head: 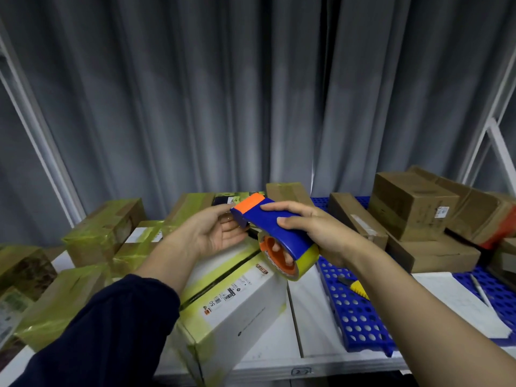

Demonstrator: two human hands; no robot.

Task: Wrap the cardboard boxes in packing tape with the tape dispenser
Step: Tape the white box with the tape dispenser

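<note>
Through the head camera I see my right hand [312, 233] gripping the tape dispenser [268, 219], thumb and forefinger curled over its blue top and other fingers showing inside the orange hub. The dispenser is in the air above the far end of a white cardboard box [240, 300], its orange nose pointing away and left, and its roll of yellowish packing tape [304, 263] hangs at the near end. My left hand [215, 233] lies palm up with relaxed, nearly straight fingers just under the dispenser's nose; it holds nothing that I can make out, and I cannot tell whether the fingertips touch tape. A dark sleeve [111, 331] covers that forearm. The white box sits on a white table [279, 339] and carries yellow-green tape bands along its top and down one corner. To its left are several tape-covered boxes [103, 227], crowded together. To the right, plain brown boxes [413, 205] are stacked on a blue perforated mat [354, 311]. On the mat lies a yellow utility knife [358, 289], and farther right a pen [480, 291] lies on a white sheet. A grey curtain [195, 93] hangs behind everything.
</note>
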